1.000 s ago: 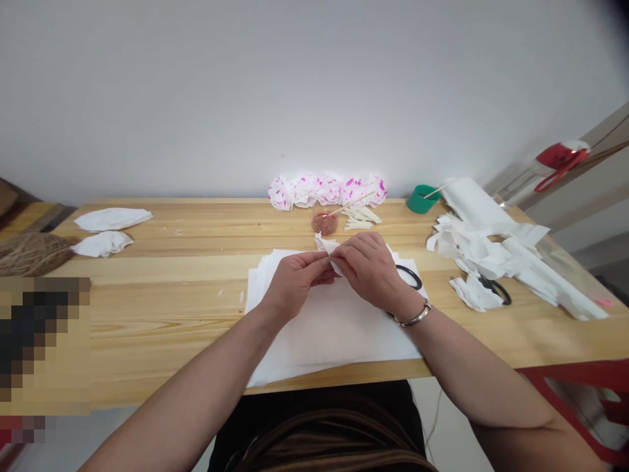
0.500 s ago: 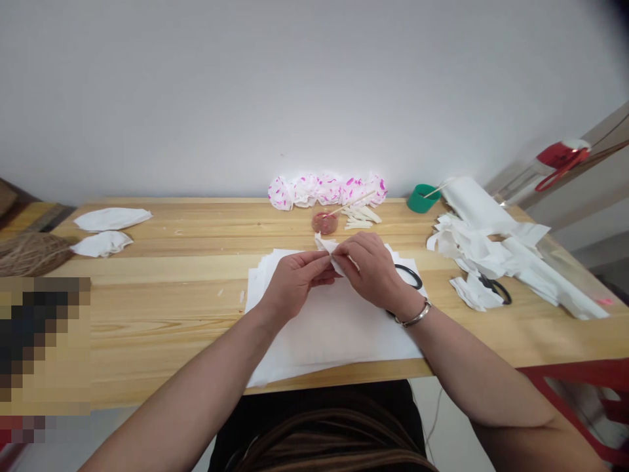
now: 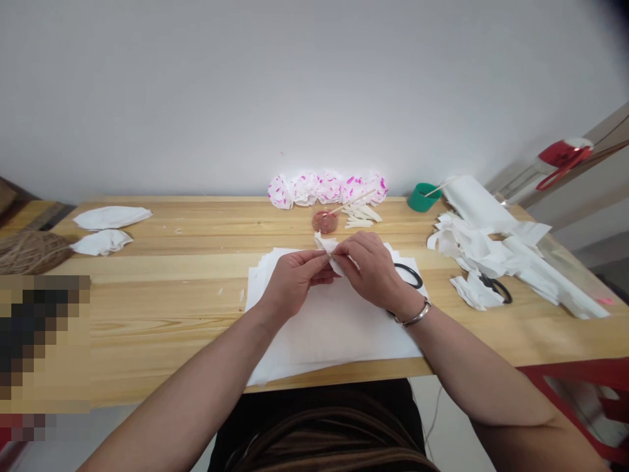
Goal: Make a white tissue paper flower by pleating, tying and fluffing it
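Observation:
Between my fingertips is a small gathered piece of white tissue paper (image 3: 326,243), pinched at its middle. My left hand (image 3: 295,278) grips it from the left with thumb and forefinger. From the right, my right hand (image 3: 368,265) pinches the same piece, its fingers bent over it. Both hands are above a stack of white paper sheets (image 3: 324,334). Scissors with black handles (image 3: 415,278) lie on the stack, partly hidden by my right hand and wrist. Just beyond the tissue stands a small clear cup of pink liquid (image 3: 324,221) with a thin stick resting in it.
Along the wall sit several pink-spotted white paper flowers (image 3: 327,188), with short pale strips (image 3: 361,216) in front. A green cup (image 3: 423,197), a paper roll (image 3: 474,203) and white scraps (image 3: 474,246) are at right. Folded white pieces (image 3: 113,217) and a twine ball (image 3: 34,252) lie left.
Both hands keep their pinch on the white tissue paper. My left fingertips have shifted very slightly left; everything else is where it was.

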`<act>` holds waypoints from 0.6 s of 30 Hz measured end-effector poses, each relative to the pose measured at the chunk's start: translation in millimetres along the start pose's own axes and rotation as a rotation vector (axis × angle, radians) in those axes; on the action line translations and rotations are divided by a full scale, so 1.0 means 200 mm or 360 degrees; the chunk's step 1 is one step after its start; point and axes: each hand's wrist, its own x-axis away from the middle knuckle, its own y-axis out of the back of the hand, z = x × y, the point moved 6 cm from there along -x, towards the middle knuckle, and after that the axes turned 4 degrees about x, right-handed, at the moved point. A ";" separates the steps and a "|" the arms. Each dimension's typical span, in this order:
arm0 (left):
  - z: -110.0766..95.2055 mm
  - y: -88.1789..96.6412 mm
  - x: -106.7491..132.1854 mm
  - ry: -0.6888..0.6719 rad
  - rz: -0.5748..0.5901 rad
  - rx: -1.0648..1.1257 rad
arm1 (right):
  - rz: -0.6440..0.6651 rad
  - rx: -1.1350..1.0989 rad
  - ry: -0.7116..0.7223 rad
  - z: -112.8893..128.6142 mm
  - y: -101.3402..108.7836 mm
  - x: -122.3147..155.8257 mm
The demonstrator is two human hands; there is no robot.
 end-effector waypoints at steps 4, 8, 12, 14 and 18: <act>0.00 0.01 0.00 -0.0012 -0.0014 0.0024 | 0.0005 -0.0057 -0.0037 -0.01 0.00 0.00; 0.00 0.01 0.00 -0.0017 -0.0023 0.0046 | -0.0019 -0.0210 -0.0126 -0.03 0.00 0.01; 0.00 0.01 0.00 -0.0015 -0.0045 0.0041 | -0.0026 -0.0418 -0.0324 -0.07 0.00 0.01; 0.00 0.01 0.00 -0.0019 -0.0050 0.0047 | -0.0037 -0.0538 -0.0454 -0.09 0.00 0.01; -0.01 0.01 0.00 -0.0040 -0.0053 0.0048 | -0.0073 -0.0802 -0.0726 -0.15 -0.02 0.02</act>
